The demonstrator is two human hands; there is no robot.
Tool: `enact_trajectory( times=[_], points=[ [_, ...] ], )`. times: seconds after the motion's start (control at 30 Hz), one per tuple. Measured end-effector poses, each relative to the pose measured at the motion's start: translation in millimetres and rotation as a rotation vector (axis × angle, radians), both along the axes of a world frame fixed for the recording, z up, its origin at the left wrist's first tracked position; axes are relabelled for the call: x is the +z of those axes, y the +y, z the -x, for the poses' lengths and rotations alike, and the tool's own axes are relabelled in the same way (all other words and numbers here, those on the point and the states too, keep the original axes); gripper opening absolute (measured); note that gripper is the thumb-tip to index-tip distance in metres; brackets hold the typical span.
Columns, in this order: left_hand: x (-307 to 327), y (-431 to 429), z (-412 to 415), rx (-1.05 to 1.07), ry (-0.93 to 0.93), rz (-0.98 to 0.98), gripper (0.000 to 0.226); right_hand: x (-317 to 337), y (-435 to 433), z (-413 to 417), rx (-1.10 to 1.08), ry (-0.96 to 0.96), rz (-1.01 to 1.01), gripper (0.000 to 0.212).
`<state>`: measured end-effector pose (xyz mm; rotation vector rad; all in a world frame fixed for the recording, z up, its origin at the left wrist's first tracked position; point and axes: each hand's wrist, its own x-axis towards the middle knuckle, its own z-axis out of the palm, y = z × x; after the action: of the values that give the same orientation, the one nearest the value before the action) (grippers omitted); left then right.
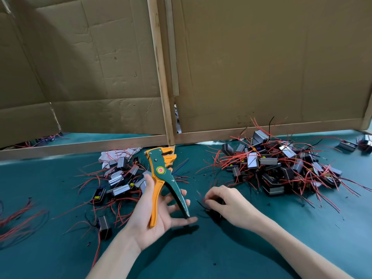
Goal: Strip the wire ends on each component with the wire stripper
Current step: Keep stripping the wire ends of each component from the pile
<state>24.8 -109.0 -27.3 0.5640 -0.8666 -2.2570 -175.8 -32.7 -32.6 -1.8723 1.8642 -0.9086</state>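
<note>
My left hand [149, 224] lies palm up and holds an orange and green wire stripper [161, 170] by its spread handles, jaws pointing up and away. The thumb lies along the orange handle and the fingers sit behind the green one. Just to the right, my right hand [231, 204] rests on the green table cover [221, 254] with its fingers curled round a small black component [215, 214]. That component's thin red and black wires stick out to the left, towards the stripper. The hand hides most of the component.
A big heap of black components with red wires [281, 168] lies at the right, a smaller heap [120, 178] at the left beside a white cloth [118, 154]. One component [104, 226] and loose red wires [18, 220] lie near the left. Cardboard walls [261, 67] and a wooden post [161, 77] close the back.
</note>
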Motion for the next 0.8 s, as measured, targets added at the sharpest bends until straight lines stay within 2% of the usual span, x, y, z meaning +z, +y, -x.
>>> enact_trajectory(
  times=[0.17,0.23,0.3,0.37,0.43,0.57,0.67,0.73,0.8],
  points=[
    [2,0,-2,0.005,-0.109,0.167,0.072,-5,1,-2,0.027,0.047,-0.012,0.008],
    [0,-1,-4,0.006,-0.199,0.221,0.081,-3,1,-1,0.022,0.061,-0.013,0.016],
    [-2,-1,-4,-0.005,-0.265,0.253,0.087,1,1,2,0.036,-0.064,-0.014,0.023],
    [-2,0,-3,-0.041,-0.273,0.254,0.086,9,7,2,0.071,-0.342,-0.002,0.026],
    [-1,3,-3,-0.097,-0.230,0.240,0.080,18,12,3,0.099,-0.529,0.007,0.032],
    [0,8,-1,-0.194,-0.209,0.269,0.073,33,18,11,0.165,-0.715,-0.070,0.034],
    [-2,11,3,-0.188,-0.241,0.299,0.073,40,22,15,0.184,-0.766,-0.085,0.026],
    [1,13,6,-0.187,-0.253,0.321,0.077,43,23,19,0.187,-0.785,-0.087,0.026],
    [6,14,5,-0.217,-0.244,0.354,0.092,46,25,22,0.204,-0.818,-0.108,0.028]
  ],
)
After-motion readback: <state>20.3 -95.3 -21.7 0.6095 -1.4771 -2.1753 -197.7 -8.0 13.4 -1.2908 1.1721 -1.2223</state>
